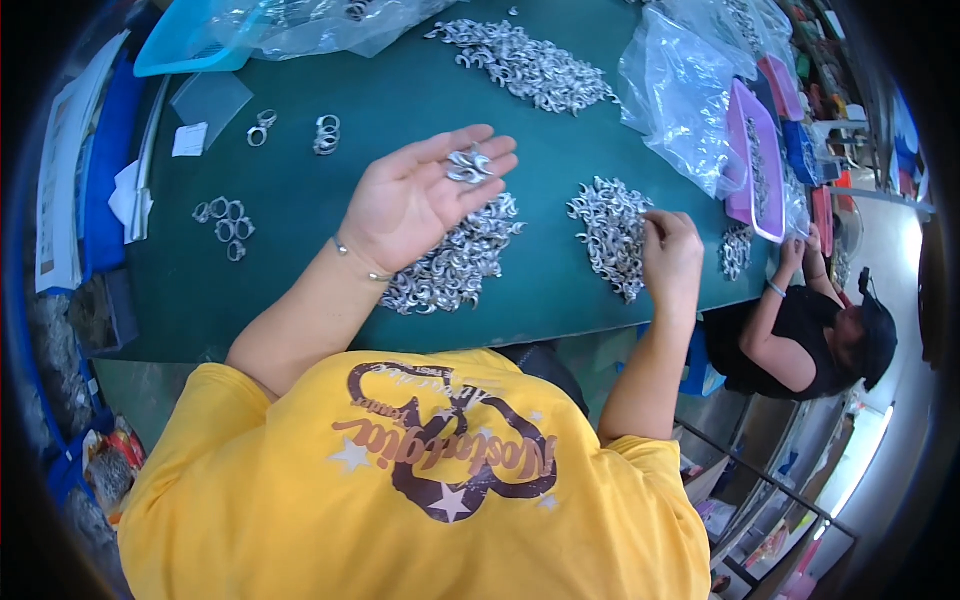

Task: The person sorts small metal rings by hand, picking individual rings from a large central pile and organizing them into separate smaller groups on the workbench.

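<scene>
My left hand [415,195] is held palm up above the green table [300,210], with a few small silver metal pieces [468,165] resting on its fingers. Under it lies a pile of the same silver pieces [455,265]. My right hand [672,252] reaches into a second pile of silver pieces [605,230], fingertips pinching at its right edge. Whether it holds a piece is hidden by the fingers.
A third, larger pile [530,62] lies at the far side. Small ring groups [225,220] [327,133] sit at left. Clear plastic bags [685,90], a purple tray [752,160] and a blue tray [180,45] ring the table. Another person [810,330] works at right.
</scene>
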Demonstrator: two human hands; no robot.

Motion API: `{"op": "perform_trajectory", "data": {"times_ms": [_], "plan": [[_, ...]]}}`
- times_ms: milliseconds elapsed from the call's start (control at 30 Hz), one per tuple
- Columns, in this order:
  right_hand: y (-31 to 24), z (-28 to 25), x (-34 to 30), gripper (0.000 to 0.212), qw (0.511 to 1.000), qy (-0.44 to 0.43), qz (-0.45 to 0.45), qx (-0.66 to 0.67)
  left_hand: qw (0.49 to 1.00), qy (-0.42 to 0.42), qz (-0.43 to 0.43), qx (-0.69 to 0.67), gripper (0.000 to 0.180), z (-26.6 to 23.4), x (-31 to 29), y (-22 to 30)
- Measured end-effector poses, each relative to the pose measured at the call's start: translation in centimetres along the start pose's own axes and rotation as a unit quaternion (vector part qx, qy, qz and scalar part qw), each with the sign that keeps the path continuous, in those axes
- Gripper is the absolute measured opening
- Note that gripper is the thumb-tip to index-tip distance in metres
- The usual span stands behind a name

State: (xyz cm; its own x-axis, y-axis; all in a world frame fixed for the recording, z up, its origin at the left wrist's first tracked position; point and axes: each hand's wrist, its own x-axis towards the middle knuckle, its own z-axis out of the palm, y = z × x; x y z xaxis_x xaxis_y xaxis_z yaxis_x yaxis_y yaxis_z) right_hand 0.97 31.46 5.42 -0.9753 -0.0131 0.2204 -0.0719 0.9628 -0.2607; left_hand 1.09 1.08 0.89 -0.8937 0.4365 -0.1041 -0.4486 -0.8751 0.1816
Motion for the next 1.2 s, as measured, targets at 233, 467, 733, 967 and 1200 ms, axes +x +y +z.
{"op": "perform_trajectory", "data": {"times_ms": [233,467,733,967,1200], "plan": [[-11.0,1.3,0.2,0.015,0.939,-0.011,-0.193,0.284,0.999,0.001,-0.042,-0.031,0.061,0.6,-0.1,-0.5],[-12.5,3.3,0.6,0.015,0.935,-0.031,-0.189,0.299,0.996,-0.028,-0.055,-0.058,0.063,0.3,0.0,-0.8],[-10.7,3.0,1.3,0.017,0.925,0.01,-0.251,0.285,0.994,-0.036,-0.079,-0.068,0.066,0.1,0.1,-1.1],[-11.7,3.6,0.7,0.016,0.936,-0.01,-0.239,0.258,0.989,-0.083,-0.087,-0.088,0.066,-0.9,0.2,-1.1],[-11.7,4.2,0.1,0.008,0.866,-0.083,0.012,0.493,0.995,-0.015,-0.074,-0.065,0.065,0.3,0.0,-1.0]]}}
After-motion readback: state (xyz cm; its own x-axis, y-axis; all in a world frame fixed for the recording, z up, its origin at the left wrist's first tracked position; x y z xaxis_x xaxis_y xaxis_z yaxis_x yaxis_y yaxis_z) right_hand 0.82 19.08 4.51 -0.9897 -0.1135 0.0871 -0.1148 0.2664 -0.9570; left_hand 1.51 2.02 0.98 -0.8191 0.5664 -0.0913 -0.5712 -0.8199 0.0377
